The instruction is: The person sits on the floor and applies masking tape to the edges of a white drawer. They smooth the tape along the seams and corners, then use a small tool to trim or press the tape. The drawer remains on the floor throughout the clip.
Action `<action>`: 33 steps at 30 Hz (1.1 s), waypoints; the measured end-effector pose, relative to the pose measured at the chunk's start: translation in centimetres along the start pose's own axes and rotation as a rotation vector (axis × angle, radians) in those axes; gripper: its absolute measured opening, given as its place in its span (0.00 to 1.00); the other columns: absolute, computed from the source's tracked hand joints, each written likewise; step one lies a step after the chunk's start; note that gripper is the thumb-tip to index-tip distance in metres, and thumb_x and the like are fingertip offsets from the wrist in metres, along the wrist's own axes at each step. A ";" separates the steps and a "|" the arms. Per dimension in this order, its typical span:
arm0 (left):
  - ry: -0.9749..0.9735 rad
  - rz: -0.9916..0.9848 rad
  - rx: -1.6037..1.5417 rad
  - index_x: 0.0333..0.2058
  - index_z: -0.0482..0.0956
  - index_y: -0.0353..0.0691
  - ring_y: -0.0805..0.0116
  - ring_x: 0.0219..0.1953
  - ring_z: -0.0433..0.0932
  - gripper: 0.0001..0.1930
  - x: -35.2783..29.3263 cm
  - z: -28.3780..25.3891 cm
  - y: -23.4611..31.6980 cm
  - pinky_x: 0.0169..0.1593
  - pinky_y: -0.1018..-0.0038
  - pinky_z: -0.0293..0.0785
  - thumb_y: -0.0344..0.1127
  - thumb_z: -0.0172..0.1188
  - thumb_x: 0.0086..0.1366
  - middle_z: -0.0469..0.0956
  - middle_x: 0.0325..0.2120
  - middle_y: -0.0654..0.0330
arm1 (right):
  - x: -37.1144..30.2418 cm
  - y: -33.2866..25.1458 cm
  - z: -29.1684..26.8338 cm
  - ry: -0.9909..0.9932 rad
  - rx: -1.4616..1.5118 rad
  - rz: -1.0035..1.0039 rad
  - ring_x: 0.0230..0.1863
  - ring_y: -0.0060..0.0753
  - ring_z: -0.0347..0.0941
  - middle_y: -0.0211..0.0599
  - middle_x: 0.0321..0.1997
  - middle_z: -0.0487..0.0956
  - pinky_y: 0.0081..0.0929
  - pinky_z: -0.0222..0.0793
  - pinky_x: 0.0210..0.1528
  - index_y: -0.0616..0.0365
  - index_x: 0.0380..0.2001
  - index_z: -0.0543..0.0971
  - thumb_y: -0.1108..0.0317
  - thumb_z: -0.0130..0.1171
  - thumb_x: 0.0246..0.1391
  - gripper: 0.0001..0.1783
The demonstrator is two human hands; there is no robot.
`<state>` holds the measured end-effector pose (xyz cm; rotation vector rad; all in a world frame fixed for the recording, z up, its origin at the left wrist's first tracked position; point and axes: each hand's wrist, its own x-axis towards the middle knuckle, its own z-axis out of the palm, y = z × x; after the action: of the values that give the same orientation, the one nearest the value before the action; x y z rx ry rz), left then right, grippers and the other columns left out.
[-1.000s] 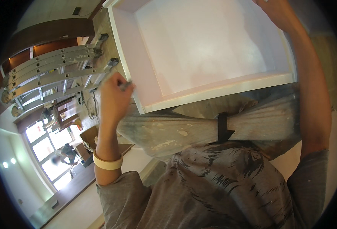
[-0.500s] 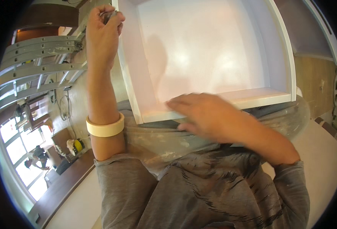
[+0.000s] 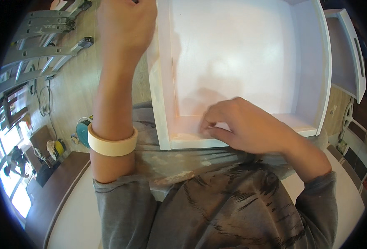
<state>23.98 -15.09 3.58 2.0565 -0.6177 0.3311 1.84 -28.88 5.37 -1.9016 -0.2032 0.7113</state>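
Item 1. White, open-topped, drawer-like box (image 3: pixel 160 108) with pale pinkish inner walls. Location: at the person's lap, near wall toward the body, far edge cut off by the picture's top.

Item 2. Right hand (image 3: pixel 241 126). Location: at the near wall, left of its middle, the fingertips just inside the rim. Condition: fingers bent, thumb set toward them, a gap between; whether anything small is pinched cannot be told. Change: a second ago it was at the box's right wall; half a second ago it was a blurred, flatter hand over the near wall; now the fingers are curled.

Item 3. Left hand (image 3: pixel 127 25). Location: beside the left wall, toward its far end. Condition: fingers cut off by the upper edge; grasp cannot be told. Change: half a second ago a small dark item showed in its fingers; now only a dark sliver shows.

Item 4. Cream, ring-shaped roll (image 3: pixel 112 148), resembling tape, worn around the left forearm.

Item 5. Second white box (image 3: pixel 360 70) with a dark slot in its front, beyond the first box's right edge.

Remark: the curled right hand suggests closer handling of the near wall, with the work spread over two adjoining sides.
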 end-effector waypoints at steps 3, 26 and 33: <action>0.044 0.016 0.057 0.37 0.75 0.34 0.74 0.32 0.73 0.05 -0.9 1.6 1.3 0.39 0.75 0.70 0.21 0.56 0.64 0.74 0.29 0.61 | 3.4 0.9 1.5 -0.063 0.315 0.166 0.35 0.35 0.76 0.42 0.33 0.82 0.37 0.72 0.43 0.61 0.41 0.85 0.68 0.55 0.62 0.12; 0.061 -0.049 -0.055 0.37 0.74 0.32 0.73 0.32 0.73 0.04 -1.0 1.9 1.5 0.38 0.74 0.71 0.19 0.55 0.65 0.74 0.30 0.60 | 6.0 1.5 3.4 -0.257 0.522 0.262 0.33 0.23 0.70 0.29 0.29 0.79 0.27 0.69 0.42 0.56 0.40 0.86 0.65 0.53 0.66 0.13; 0.084 -0.028 -0.062 0.37 0.74 0.33 0.73 0.31 0.73 0.04 -1.1 2.2 1.8 0.38 0.74 0.71 0.19 0.56 0.65 0.74 0.30 0.60 | 5.9 0.4 2.6 -0.246 0.499 0.382 0.33 0.23 0.69 0.30 0.28 0.77 0.28 0.68 0.41 0.58 0.39 0.85 0.65 0.54 0.66 0.13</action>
<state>22.08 -17.45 3.17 1.9794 -0.5406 0.3757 5.09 -24.35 2.03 -1.3818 0.1805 1.1368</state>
